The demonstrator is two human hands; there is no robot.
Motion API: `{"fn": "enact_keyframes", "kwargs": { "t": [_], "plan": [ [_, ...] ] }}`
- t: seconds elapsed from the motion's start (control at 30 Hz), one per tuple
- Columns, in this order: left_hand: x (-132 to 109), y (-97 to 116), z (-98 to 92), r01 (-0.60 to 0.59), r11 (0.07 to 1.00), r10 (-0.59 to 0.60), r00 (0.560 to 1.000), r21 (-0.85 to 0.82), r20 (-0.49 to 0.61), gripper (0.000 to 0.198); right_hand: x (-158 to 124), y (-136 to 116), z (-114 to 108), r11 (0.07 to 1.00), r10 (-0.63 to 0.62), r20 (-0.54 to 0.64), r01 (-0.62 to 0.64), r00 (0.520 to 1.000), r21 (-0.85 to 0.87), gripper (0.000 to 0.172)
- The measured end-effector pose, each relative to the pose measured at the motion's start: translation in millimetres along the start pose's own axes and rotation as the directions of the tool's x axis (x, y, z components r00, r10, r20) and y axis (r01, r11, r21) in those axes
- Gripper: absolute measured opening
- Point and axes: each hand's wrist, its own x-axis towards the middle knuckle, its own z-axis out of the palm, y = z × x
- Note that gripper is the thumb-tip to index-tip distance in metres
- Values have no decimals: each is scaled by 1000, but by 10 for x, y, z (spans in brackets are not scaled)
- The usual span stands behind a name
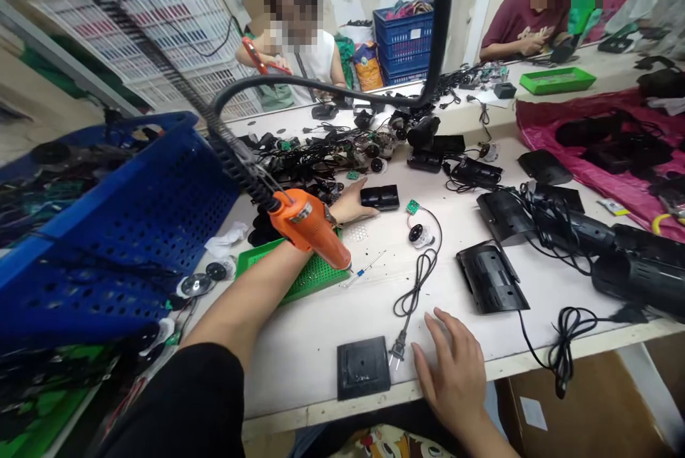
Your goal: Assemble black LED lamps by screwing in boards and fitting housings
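My left hand [350,205] reaches far across the white table [332,315], fingers stretched toward a small black rectangular part [379,197], touching or almost touching it. An orange electric screwdriver [309,226] hangs on its cable in front of my left forearm and hides the wrist. My right hand [452,365] lies flat with spread fingers near the table's front edge, holding nothing. Just left of it are a black mains plug [397,354] with its cord [414,287] and a black square plate [363,367].
A blue basket [133,230] full of parts stands at the left; a green tray [307,276] lies under my forearm. Black housings [489,278] and tangled cables [321,155] cover the middle and right. Two people sit at the far side. A small circuit board with speaker [417,226] lies mid-table.
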Motion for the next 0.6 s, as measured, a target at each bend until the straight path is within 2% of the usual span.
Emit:
{"fn": "enact_keyframes", "kwargs": {
  "t": [0.1,0.17,0.23,0.37,0.47,0.53,0.6],
  "plan": [
    [139,-172,45,-69,997,71,984,-16,164,68,3,-7,-10,1000,13,1,-13,1000,17,52],
    [212,-252,46,-100,995,103,976,-25,194,87,4,-10,-12,1000,14,-1,-14,1000,22,52],
    [236,-271,11,-144,989,148,969,-36,197,92,5,-10,-11,1000,6,1,-6,1000,19,51],
    [87,-137,-169,-226,973,230,960,-40,159,85,7,-1,-7,1000,-23,0,23,1000,-1,48],
    [-127,25,-331,-253,967,254,961,-24,107,68,6,11,8,1000,-24,-21,24,999,-20,47],
    [-252,108,-420,-239,971,240,969,-18,52,56,1,18,27,999,-24,-21,23,999,-27,46],
    [-341,143,-500,-175,984,174,984,-20,-44,50,-9,22,44,999,-19,-12,19,1000,-29,46]
  ]
}}
